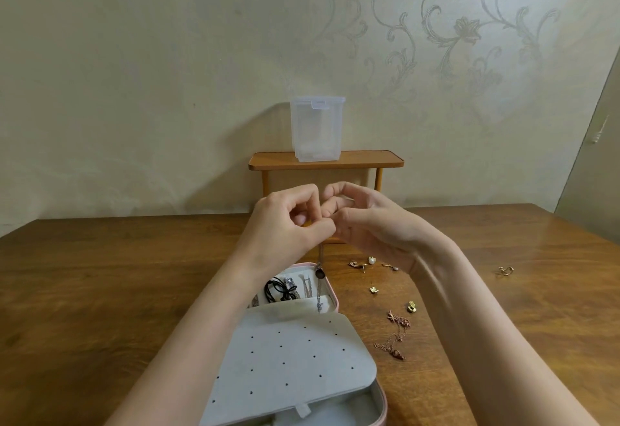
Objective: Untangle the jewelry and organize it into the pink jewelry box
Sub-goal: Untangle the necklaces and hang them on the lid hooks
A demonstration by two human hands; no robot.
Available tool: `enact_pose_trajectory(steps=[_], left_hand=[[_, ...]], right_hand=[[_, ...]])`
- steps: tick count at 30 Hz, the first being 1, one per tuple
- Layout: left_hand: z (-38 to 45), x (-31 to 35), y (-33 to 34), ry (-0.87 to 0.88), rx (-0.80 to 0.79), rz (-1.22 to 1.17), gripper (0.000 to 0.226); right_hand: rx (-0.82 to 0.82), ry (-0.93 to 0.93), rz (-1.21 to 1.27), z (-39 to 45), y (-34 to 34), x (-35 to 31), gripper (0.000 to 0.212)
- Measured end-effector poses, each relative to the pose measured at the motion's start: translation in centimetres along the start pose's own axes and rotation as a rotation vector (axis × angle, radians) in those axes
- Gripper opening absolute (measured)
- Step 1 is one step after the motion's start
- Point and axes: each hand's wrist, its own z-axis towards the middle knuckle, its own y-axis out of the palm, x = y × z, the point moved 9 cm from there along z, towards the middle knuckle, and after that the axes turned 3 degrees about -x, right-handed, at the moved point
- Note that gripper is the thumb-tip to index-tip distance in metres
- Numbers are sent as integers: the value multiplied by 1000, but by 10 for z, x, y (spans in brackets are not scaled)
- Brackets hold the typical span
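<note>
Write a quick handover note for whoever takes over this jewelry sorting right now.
Left hand and right hand are raised together, pinching a thin silver chain with a dark round pendant that hangs over the open pink jewelry box.
Done: black hair ties and some silver pieces are in the box.
Left: finish this chain; then the rose-gold chain and small gold earrings on the brown wooden table.
</note>
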Motion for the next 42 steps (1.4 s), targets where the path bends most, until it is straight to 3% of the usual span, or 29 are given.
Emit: enact_pose_trajectory(steps=[4,8,15,18,23,27,36,42], left_hand=[[0,-3,3,-40,11,16,29],[-7,22,5,165,74,460,32],[-16,42,9,396,153,653,7],[-13,37,6,369,153,569,8],[-4,20,-7,205,97,182,13],[-2,19,-14,141,126,49,2],[-2,24,-8,195,97,256,10],[-7,29,-2,239,91,449,8]], right_hand=[[39,0,-47,1,-4,1,43],[58,-2,-113,-3,-6,-1,35],[44,27,-132,-4,-8,-3,36],[32,39,-134,-5,-8,-4,41],[75,1,-64,-10,-18,-12,37],[76,-52,16,-11,-18,-18,37],[74,-39,-50,-11,-13,-18,36],[92,1,-286,-12,-9,-19,31]])
